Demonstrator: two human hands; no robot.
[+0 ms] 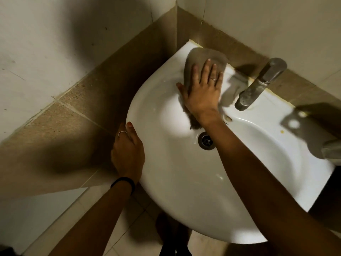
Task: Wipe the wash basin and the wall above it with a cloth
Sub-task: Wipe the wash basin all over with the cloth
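A white wash basin (166, 172) is mounted in a tiled corner. My right hand (204, 87) lies flat with fingers spread on a grey-brown cloth (204, 56), pressing it onto the basin's back left rim; part of the cloth hangs down into the bowl under my wrist. My left hand (128, 154) grips the basin's outer left edge, thumb on the rim. The wall above the basin (276, 21) is pale, with a band of brown tiles along its base.
A dull metal tap (258, 85) stands on the back rim just right of my right hand, its spout over the bowl. The drain (206, 140) sits under my right forearm. A grey object (332, 150) pokes in at the right edge. The tiled floor (77, 209) lies below.
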